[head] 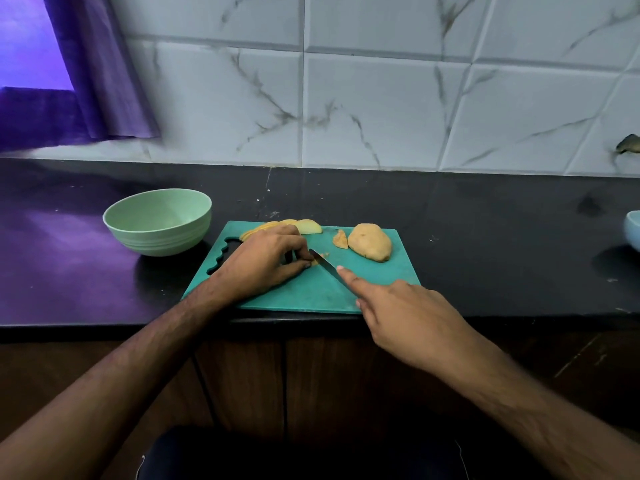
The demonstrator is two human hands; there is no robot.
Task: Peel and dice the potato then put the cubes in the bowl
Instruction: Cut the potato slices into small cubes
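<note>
A teal cutting board (311, 292) lies on the dark counter. On its far right sits a peeled potato half (370, 242) with a small offcut (340, 240) beside it. Several thin potato slices (304, 226) fan along the far edge. My left hand (263, 259) holds a small potato piece (316, 262) down with curled fingertips. My right hand (405, 317) grips a knife (323, 263), index finger stretched along the blade's spine; the tip rests against that piece. The handle is hidden under my palm. The green bowl (157, 221) stands left of the board and looks empty.
A pale blue bowl (633, 230) shows at the right frame edge on the counter. A tiled wall runs behind. A purple curtain (97, 74) hangs at the back left. The counter's front edge lies just below the board.
</note>
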